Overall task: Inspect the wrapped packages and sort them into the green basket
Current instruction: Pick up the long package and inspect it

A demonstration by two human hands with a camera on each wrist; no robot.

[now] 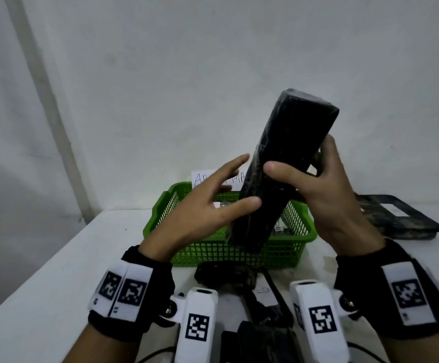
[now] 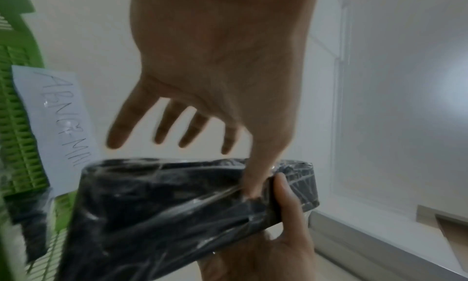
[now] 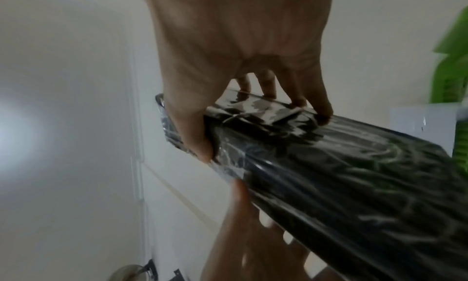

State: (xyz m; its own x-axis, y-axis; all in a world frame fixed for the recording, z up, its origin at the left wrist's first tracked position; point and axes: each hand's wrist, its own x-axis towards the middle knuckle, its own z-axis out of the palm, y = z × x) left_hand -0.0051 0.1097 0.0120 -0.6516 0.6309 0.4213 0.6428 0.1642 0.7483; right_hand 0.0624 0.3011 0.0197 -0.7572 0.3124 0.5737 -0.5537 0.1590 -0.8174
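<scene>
A long black package (image 1: 278,166) wrapped in clear film is held tilted above the green basket (image 1: 239,254), its lower end over the basket's inside. My right hand (image 1: 299,176) grips its middle, thumb across the front and fingers behind. My left hand (image 1: 226,184) is beside the lower part, fingers straight and spread, its thumb touching the film. In the left wrist view the thumb presses the package (image 2: 177,215) while the fingers (image 2: 119,131) hang free. The right wrist view shows fingers and thumb clamped round the package (image 3: 354,175).
A handwritten paper label (image 1: 202,179) stands behind the basket. Small items lie inside the basket (image 1: 223,204). A flat black package (image 1: 396,218) lies at the right, with more dark wrapped packages (image 1: 226,276) near the front edge. The white table (image 1: 69,258) ends at the left.
</scene>
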